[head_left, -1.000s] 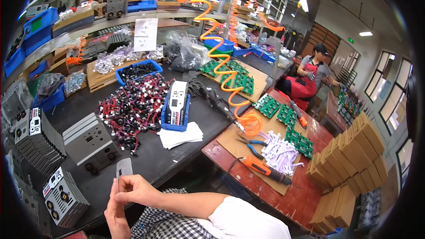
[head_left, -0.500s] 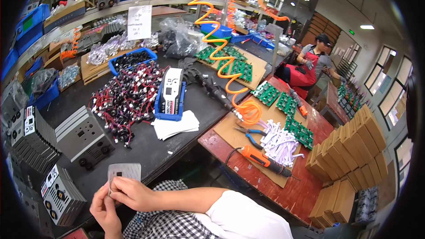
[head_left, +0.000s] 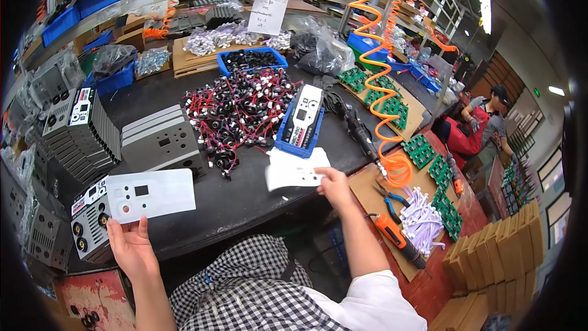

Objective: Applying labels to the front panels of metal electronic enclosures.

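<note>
My left hand (head_left: 133, 249) holds a pale, thin panel sticker (head_left: 171, 193) by its lower edge, palm turned up. Square and round cut-outs show in the sticker, which overlaps a grey metal housing (head_left: 90, 225) with round black fittings behind it. Over at the right, the fingers of my right hand (head_left: 337, 189) pinch the edge of a white sheet with small holes (head_left: 291, 178). That sheet lies on or just above a pile of white paper (head_left: 312, 158). Beyond the pile, a blue tray (head_left: 298, 147) carries printed white panel stickers (head_left: 303, 113).
Wired black parts (head_left: 239, 113) are heaped mid-bench. Grey metal housings (head_left: 160, 138) stand at the left. On the red side table (head_left: 470, 199) are an orange electric screwdriver (head_left: 395, 236), pliers (head_left: 389, 202), white cables (head_left: 422, 220) and green circuit boards (head_left: 441, 173). A co-worker (head_left: 474, 125) sits beyond.
My hands have parted: the left now holds the sticker out over the housings, and the right has reached to the paper pile. The view has swung left.
</note>
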Available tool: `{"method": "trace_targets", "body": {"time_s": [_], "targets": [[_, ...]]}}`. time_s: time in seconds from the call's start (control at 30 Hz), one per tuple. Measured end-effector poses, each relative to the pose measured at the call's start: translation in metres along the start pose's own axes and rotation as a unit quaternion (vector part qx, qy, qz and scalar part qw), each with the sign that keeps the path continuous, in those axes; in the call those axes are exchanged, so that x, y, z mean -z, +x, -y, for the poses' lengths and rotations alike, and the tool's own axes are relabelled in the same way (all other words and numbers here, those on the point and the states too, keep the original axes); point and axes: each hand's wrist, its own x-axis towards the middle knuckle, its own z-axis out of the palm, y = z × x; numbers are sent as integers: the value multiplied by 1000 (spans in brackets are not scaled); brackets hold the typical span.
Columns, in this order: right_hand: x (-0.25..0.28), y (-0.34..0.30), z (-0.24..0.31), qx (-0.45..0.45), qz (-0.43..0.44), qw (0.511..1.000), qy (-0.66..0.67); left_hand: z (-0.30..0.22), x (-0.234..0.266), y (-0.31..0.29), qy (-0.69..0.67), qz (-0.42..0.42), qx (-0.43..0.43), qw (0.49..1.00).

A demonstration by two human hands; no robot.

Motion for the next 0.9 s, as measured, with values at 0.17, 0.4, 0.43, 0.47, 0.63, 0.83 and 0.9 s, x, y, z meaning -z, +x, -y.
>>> {"method": "trace_targets", "body": {"time_s": [0.17,0.4,0.43,0.47,0.63,0.83,0.9], "targets": [[19,28,-1,-44,2,997,-66,10,-13,-9,15,73,-36,997],[6,40,23,186,-79,909,-365,6,-17,-27,105,138,-157,972],[5,30,27,122,-137,912,-368,9,-19,-29,120,150,-184,964],[1,23,35,160,-176,900,-365,9,-21,-33,139,159,-216,953],[-90,-67,116,214,131,963,94,37,-27,-34,300,294,-359,833],[-159,-123,153,249,262,885,292,36,-19,-33,365,285,-425,778],[-168,-117,157,261,252,890,277,27,-11,-28,401,274,-400,777]]}}
